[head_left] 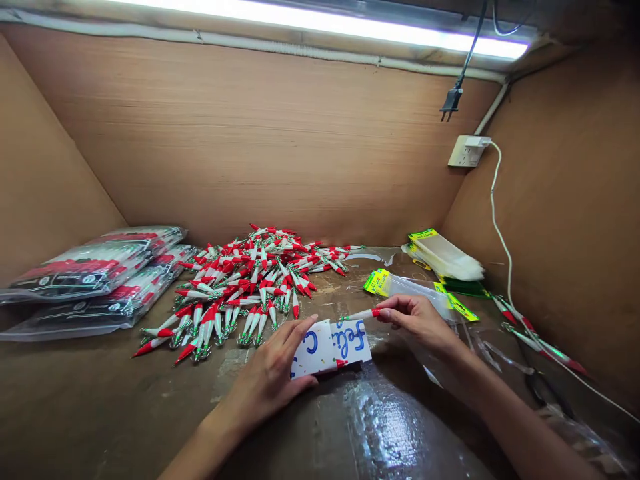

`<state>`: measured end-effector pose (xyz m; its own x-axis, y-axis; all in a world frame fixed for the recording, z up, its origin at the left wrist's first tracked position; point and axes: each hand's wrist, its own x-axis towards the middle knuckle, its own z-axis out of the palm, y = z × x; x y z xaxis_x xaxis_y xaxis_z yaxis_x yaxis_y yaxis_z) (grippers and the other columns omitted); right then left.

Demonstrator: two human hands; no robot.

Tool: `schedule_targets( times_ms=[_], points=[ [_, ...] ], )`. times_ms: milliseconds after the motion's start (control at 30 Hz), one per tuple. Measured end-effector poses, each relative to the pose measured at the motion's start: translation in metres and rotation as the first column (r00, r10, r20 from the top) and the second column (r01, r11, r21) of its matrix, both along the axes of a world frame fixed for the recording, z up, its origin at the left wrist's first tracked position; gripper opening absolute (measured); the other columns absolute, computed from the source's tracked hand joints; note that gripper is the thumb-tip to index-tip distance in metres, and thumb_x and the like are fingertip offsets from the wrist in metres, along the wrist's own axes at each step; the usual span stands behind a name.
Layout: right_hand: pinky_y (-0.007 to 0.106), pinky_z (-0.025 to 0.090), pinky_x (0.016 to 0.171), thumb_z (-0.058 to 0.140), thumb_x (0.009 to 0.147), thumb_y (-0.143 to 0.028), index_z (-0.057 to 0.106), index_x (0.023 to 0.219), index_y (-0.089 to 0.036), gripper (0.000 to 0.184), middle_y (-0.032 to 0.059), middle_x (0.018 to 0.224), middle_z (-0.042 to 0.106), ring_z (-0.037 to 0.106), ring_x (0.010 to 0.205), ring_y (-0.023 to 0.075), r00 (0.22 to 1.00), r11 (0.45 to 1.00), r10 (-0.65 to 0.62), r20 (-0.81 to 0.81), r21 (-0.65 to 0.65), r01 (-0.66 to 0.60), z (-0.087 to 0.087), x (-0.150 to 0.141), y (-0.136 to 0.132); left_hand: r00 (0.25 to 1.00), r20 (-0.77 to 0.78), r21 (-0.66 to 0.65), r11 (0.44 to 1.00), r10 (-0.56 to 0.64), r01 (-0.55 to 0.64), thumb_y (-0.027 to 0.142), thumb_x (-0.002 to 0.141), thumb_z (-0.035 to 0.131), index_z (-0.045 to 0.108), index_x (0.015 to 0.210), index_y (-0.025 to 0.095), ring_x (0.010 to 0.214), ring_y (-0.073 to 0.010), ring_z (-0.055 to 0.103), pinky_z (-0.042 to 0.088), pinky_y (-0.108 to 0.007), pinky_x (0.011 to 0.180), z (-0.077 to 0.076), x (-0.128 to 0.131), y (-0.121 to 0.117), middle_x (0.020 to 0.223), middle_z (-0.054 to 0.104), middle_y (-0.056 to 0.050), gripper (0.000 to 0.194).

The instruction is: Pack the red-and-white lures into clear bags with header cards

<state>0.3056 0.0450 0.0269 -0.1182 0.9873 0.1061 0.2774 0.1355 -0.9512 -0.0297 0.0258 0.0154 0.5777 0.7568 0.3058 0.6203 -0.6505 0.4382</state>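
Note:
My left hand grips the left end of a folded white card with blue lettering, thumb below and fingers above. In my right hand, thumb and fingertips pinch the red end of a red-and-white squid jig. Its green-and-silver hooked end points left, just over the card's upper edge; whether it touches the card I cannot tell. Beyond my left hand lies a large pile of similar squid jigs.
Packed plastic bags lie stacked at the left. Clear packets with yellow-green headers sit at the back right, with more packets nearer my right hand. Loose jigs and a white cord lie along the right wall. A black plug hangs above.

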Motion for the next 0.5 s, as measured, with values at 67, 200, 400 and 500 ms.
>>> schedule_targets(
  times_ms=[67,200,400,500],
  points=[
    [0.026,0.045,0.064,0.074,0.083,-0.040,0.076,0.091,-0.018,0.023,0.0043,0.084,0.074,0.062,0.071,0.0156,0.998,0.999,-0.019,0.054,0.042,0.017,-0.002,-0.005,-0.003,1.000,0.016,0.003,1.000,0.009,-0.009,0.023,0.077,0.079,0.027,0.154,0.031,0.128,-0.0317,0.051,0.044,-0.049,0.107,-0.002,-0.001,0.001,0.145,0.048,-0.009,0.094],
    [0.028,0.048,0.069,0.070,0.089,-0.035,0.077,0.091,-0.021,0.016,0.0044,0.087,0.075,0.066,0.077,0.0178,0.969,0.985,0.030,0.246,0.159,-0.071,-0.014,-0.024,-0.014,1.000,0.031,-0.008,1.000,-0.001,0.002,0.022,0.075,0.080,0.026,0.154,0.032,0.128,-0.0317,0.052,0.045,-0.050,0.106,-0.002,0.001,0.000,0.145,0.049,-0.009,0.096],
    [0.032,0.046,0.074,0.063,0.096,-0.030,0.075,0.111,-0.029,0.019,0.0040,0.090,0.072,0.057,0.084,0.0204,0.839,0.839,-0.033,0.544,0.471,-0.272,-0.028,-0.056,-0.028,0.998,0.048,-0.052,0.998,-0.035,0.037,0.018,0.072,0.082,0.027,0.153,0.033,0.127,-0.0309,0.053,0.045,-0.050,0.105,-0.002,0.004,-0.003,0.146,0.050,-0.008,0.100],
    [0.033,0.045,0.073,0.064,0.095,-0.031,0.076,0.103,-0.027,0.015,0.0049,0.088,0.070,0.053,0.086,0.0216,0.804,0.805,-0.062,0.592,0.505,-0.310,-0.030,-0.063,-0.028,0.997,0.069,-0.060,0.997,-0.041,0.045,0.018,0.072,0.082,0.029,0.152,0.033,0.128,-0.0297,0.053,0.045,-0.048,0.106,0.000,0.004,-0.004,0.145,0.051,-0.008,0.097]
  ],
)
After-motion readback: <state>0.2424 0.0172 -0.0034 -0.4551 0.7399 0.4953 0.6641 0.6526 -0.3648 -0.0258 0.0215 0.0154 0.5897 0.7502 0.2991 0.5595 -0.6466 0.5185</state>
